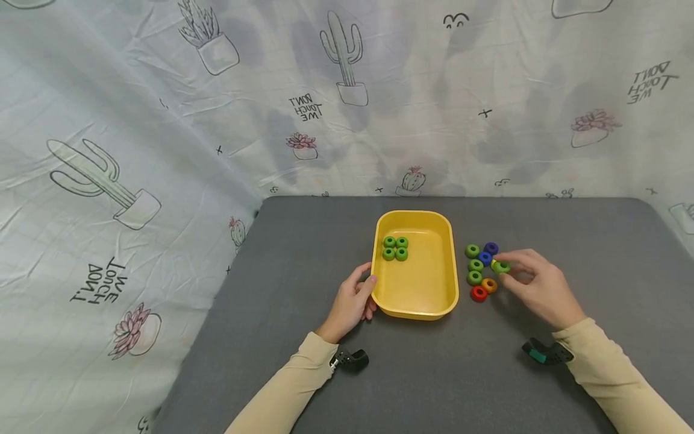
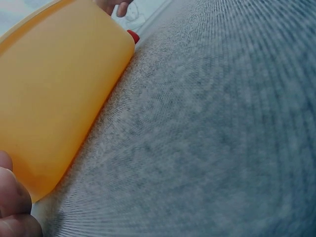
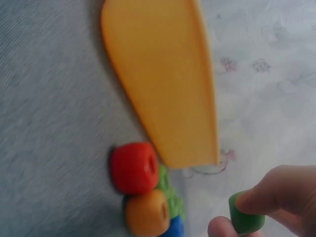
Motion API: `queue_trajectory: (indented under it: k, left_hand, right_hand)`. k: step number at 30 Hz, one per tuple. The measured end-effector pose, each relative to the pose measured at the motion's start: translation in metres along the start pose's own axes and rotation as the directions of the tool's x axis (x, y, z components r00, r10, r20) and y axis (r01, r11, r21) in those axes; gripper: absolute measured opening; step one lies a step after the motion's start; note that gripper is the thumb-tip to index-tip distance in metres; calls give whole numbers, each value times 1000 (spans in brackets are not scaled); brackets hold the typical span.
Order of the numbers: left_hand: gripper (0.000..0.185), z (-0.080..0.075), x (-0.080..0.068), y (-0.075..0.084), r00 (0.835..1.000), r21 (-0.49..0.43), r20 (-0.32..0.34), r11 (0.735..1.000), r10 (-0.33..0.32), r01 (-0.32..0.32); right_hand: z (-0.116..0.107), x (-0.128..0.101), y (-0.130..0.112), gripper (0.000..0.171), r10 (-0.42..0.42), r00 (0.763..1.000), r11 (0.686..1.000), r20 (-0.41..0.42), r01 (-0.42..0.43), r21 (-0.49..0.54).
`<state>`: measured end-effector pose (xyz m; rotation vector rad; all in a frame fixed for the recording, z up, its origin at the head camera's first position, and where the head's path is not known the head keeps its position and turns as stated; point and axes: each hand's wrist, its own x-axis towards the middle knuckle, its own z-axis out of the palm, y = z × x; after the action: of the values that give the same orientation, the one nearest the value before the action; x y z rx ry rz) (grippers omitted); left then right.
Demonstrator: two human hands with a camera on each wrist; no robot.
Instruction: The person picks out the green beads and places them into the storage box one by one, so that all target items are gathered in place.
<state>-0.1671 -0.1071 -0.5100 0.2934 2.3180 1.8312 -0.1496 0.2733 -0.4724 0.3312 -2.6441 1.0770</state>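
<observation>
A shallow yellow box (image 1: 414,289) stands on the table, and several green beads (image 1: 388,254) lie in a block at its far left. My left hand (image 1: 351,301) grips the box's left rim near the front corner, thumb on the edge; its curled fingers (image 2: 15,202) show against the outer wall. Right of the box, my right hand (image 1: 542,286) pinches a green bead (image 3: 245,217) between thumb and finger, above the table. Beneath and beside it sit a red bead (image 1: 479,293), an orange bead (image 1: 489,285), a blue bead (image 1: 485,258) and a purple bead (image 1: 491,248).
Several more green beads (image 1: 475,266) form a column between the box and the right hand. A bit of a yellow bead (image 1: 494,263) peeks out by the right fingertips. The grey table (image 1: 423,380) ends at a patterned cloth (image 1: 379,138) behind and at left.
</observation>
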Motion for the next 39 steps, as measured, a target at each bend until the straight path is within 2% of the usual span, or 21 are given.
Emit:
queue_trajectory:
  k: [8,17,30,39]
  left_hand:
    - [50,-1,-1,-1,1000,3,0,1000,-2,2]
    - [49,-2,-2,-1,1000,6,0,1000,6,-6]
    - [49,0,0,-2,1000,-2,6,1000,11,-11]
    - [48,1,1,-1,1000,-5,-3,1000,11,-11]
  right_hand:
    - [0,7,-14,32,-30,1000,999,-8,31,43]
    - [4,16,-27,33,-29,999,998,38,27,64]
    - [10,30,-47,31,-83,994,989,72,74,128]
    - [16,39,-56,29,-92,992,991,83,83,105]
